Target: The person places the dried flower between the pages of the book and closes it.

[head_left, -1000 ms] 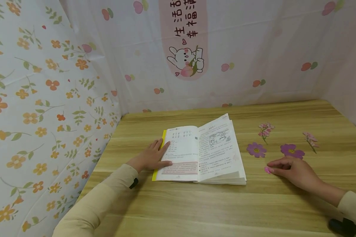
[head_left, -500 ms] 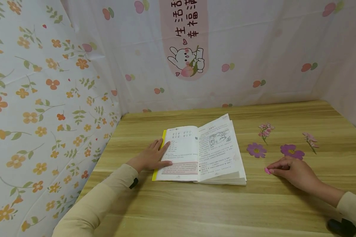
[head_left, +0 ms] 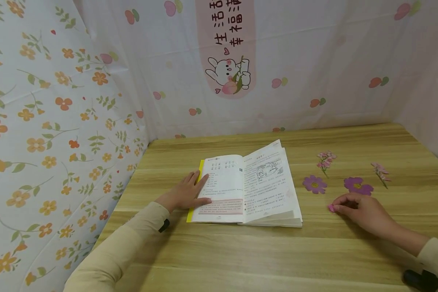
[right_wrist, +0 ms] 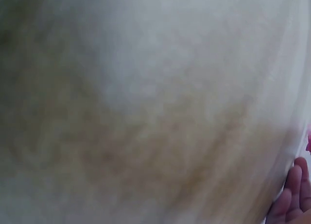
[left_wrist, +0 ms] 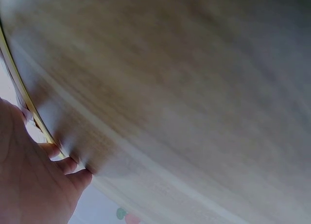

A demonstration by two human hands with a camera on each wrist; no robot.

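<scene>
An open book (head_left: 219,188) with a yellow cover edge lies on the wooden table, its right-hand pages slightly lifted. My left hand (head_left: 186,192) rests along the book's left side, thumb and index finger spread on the left page. In the left wrist view the other fingers (left_wrist: 80,179) lie at the yellow edge. To the right of the book, my right hand (head_left: 365,213) pinches a small pink flower (head_left: 331,208) between thumb and index finger, low over the table. The right wrist view shows only some fingers (right_wrist: 294,185) and a sliver of pink at its right edge.
Beyond the right hand lie two purple flowers with yellow centres, one purple flower (head_left: 315,185) nearer the book and another purple flower (head_left: 358,186) beside the knuckles. Behind them are two pink flower sprigs, a left sprig (head_left: 326,160) and a right sprig (head_left: 381,173). Printed cloth (head_left: 295,61) hangs behind the table.
The right hand, with the pink flower, has shifted very slightly to the right and up. The left hand and the book stay as they were.
</scene>
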